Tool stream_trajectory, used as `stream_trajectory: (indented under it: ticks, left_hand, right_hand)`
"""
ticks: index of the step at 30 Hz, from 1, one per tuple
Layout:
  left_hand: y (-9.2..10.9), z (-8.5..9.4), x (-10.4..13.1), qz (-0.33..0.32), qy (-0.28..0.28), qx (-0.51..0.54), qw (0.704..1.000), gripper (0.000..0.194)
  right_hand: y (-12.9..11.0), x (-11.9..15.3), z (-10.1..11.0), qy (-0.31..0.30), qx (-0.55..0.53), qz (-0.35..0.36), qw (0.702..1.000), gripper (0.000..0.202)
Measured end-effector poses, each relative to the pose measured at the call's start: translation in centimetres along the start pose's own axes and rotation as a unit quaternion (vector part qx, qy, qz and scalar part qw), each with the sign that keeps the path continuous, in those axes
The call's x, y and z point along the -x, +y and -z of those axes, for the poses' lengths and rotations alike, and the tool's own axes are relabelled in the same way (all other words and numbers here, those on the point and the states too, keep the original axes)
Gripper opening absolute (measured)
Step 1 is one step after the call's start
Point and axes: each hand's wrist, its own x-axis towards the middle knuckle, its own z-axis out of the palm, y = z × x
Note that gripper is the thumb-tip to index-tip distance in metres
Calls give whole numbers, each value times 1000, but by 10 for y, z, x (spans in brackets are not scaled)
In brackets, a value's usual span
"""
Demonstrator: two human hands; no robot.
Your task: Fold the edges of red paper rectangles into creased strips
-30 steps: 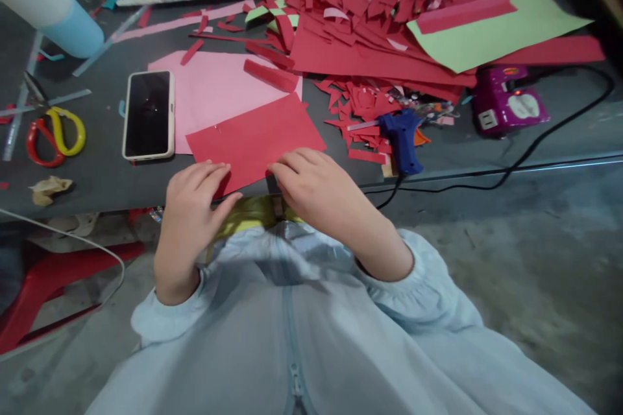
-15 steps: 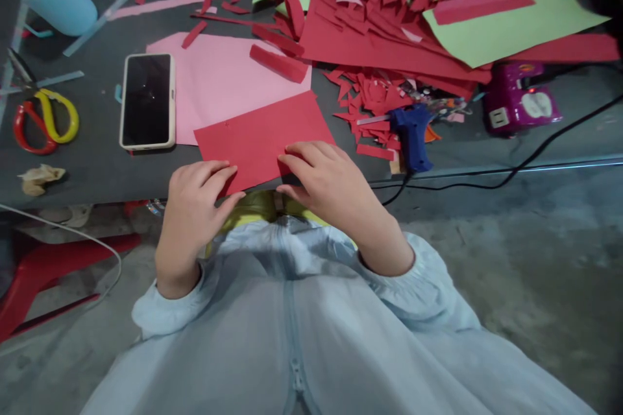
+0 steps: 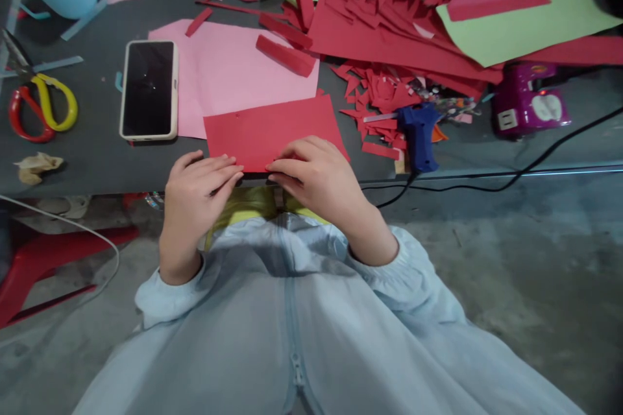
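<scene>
1. The red paper sheet [image 3: 277, 126] lies at the frame's centre, at the tabletop's near edge, overlapping a pink paper sheet [image 3: 224, 71].
2. The left hand [image 3: 195, 185] touches its lower-left corner, fingers nearly straight, thumb close beneath; whether it pinches, I cannot tell.
3. The right hand [image 3: 324, 175] curls, thumb and forefinger almost together, pinching the lower edge.
4. Left of centre lies a smartphone [image 3: 149, 91]; right of centre, a blue glue gun [image 3: 421, 136].

Red sheet [image 3: 272, 126]: slim gap between left hand [image 3: 195, 191] and right hand [image 3: 324, 175]
Scissors [image 3: 43, 100] to smartphone [image 3: 149, 89]: passable lane
Right side: glue gun [image 3: 419, 136], black cord [image 3: 487, 190] obstruct
</scene>
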Motion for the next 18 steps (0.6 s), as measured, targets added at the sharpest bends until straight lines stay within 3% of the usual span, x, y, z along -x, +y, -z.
stream_trajectory:
  ticks: [5, 10, 14, 18]
  left_hand:
    - [2, 0, 6, -24, -2, -28, 999, 17]
    - [21, -5, 23, -62, 106, -94, 988, 43]
    - [39, -17, 38, -121, 96, -56, 986, 54]
    - [47, -29, 45, -59, 61, -84, 993, 61]
  right_hand:
    - [-3, -9, -1, -31, -27, -33, 999, 26]
    - [-4, -18, 2, -64, -36, -74, 995, 25]
    - [-5, -25, 5, -86, -37, -104, 990, 22]
    - [-6, -31, 7, -107, -34, -126, 986, 19]
